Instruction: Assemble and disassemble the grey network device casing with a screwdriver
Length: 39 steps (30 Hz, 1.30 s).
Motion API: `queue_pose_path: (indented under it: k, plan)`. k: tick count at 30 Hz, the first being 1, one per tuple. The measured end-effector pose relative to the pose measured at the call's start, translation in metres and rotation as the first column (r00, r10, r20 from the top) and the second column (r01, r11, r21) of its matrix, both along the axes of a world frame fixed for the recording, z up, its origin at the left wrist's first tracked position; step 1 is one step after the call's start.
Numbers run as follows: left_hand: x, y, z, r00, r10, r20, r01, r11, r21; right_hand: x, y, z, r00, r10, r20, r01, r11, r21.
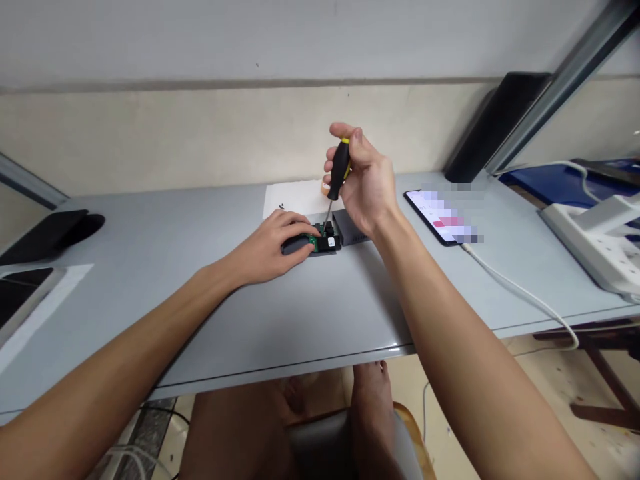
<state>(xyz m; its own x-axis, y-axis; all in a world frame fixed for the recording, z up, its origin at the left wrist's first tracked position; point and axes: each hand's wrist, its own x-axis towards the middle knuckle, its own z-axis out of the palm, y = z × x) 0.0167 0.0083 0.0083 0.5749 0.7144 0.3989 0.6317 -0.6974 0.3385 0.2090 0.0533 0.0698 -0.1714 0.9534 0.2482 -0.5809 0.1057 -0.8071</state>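
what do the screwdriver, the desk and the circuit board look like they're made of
Screwdriver: black handle with yellow, probably plastic or rubber; the thin, straight shaft looks like metal.
Desk: smooth grey, perhaps painted metal or laminate; its front edge catches a glossy highlight.
Circuit board: probably resin laminate, going by its green; finish too small to tell.

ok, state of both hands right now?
Left hand: on the assembly with the green circuit board; can't tell if gripping.
Right hand: closed, holding the black-and-yellow screwdriver.
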Motion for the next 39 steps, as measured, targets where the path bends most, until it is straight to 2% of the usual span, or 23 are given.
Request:
queue_pose_path:
  k: [4,10,14,20,26,31,37,39]
  plan:
    - [0.000,-0.001,0.001,1.000,0.009,-0.007,-0.009,1.000,-0.016,-0.003,-0.003,0.003,0.998,0.009,-0.067,-0.012,0.999,-0.046]
    - [0.000,0.000,0.000,1.000,-0.001,0.004,0.001,1.000,-0.020,-0.002,0.006,-0.004,0.997,-0.044,0.061,0.042,0.998,0.040]
    - [0.000,0.000,0.000,1.000,-0.007,0.015,0.007,1.000,0.000,0.002,0.011,-0.007,0.993,-0.077,0.087,0.072,0.996,0.052]
    - [-0.001,0.000,0.001,1.000,-0.014,-0.018,0.014,1.000,0.016,0.005,0.011,-0.004,0.991,-0.011,0.132,0.005,0.999,0.048]
    - [-0.001,0.001,0.000,0.999,-0.018,-0.036,0.019,0.999,0.042,-0.002,0.007,-0.006,0.999,-0.024,0.031,0.024,1.000,0.020]
    - [-0.002,0.000,0.000,0.999,-0.025,-0.032,0.027,0.998,0.052,-0.002,0.011,-0.008,1.000,-0.029,0.012,0.029,0.999,0.015]
    - [-0.002,0.000,0.000,0.998,-0.011,-0.057,0.013,0.999,0.034,0.012,0.010,-0.003,0.994,0.108,0.012,-0.108,0.993,-0.046]
    - [-0.001,-0.001,0.001,0.998,-0.005,-0.061,0.007,0.999,0.031,0.012,0.008,-0.002,0.993,0.113,-0.025,-0.114,0.992,-0.061]
